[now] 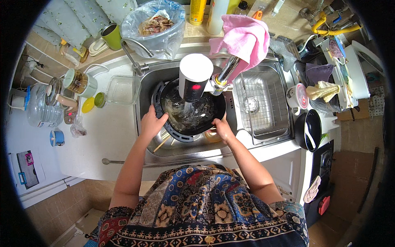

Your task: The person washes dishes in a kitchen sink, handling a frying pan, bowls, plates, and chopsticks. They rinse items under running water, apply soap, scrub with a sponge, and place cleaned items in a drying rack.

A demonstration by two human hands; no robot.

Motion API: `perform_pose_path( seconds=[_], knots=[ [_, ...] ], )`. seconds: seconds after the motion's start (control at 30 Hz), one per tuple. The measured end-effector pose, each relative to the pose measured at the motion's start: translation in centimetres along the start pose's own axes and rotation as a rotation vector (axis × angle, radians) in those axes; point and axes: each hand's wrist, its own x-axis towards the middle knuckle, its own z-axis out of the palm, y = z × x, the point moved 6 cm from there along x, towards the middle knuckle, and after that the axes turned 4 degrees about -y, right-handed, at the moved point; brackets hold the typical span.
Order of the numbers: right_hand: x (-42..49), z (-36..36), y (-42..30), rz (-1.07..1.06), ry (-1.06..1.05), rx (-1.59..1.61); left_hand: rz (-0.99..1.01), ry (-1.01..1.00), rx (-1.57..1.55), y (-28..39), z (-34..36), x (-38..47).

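A black air-fryer basket or similar deep pan (197,119) is tilted over the left basin of a steel sink (185,157), with water swirling in it. Water runs into it from a white-topped faucet heater (196,66) with a red display. My left hand (153,122) grips the slotted grey rim (179,136) on the left side. On the lower right edge, my right hand (222,129) holds the pan, thumb on top. Underneath, wooden chopsticks (161,144) and a yellowish round item (213,137) show partly; the pan hides the rest.
A pink cloth (247,40) drapes over the chrome faucet pipe. The right basin holds a wire rack (265,108). A thin gooseneck tap (135,58) stands behind left, near a glass dish (122,89) and a bag-lined bin (154,37). A black bowl (301,132) sits right.
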Motion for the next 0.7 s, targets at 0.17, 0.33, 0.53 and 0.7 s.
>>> perform_pose_path(
  seconds=[0.17, 0.33, 0.53, 0.7],
  knots=[
    [-0.3, -0.7, -0.7, -0.179, 0.052, -0.151, -0.075, -0.102, -0.017, -3.2, 2.4, 1.1],
    [1.7, 0.0, -0.2, -0.255, -0.015, -0.219, -0.115, -0.276, -0.262, -6.3, 3.4, 2.2],
    [2.6, -0.6, 6.0, 0.073, 0.001, 0.015, -0.030, -0.143, 0.013, -3.2, 0.0, 0.3],
    [3.3, -0.7, 8.5, 0.093, -0.020, 0.101, 0.013, -0.196, -0.011, 0.3, 0.0, -1.4]
  ],
)
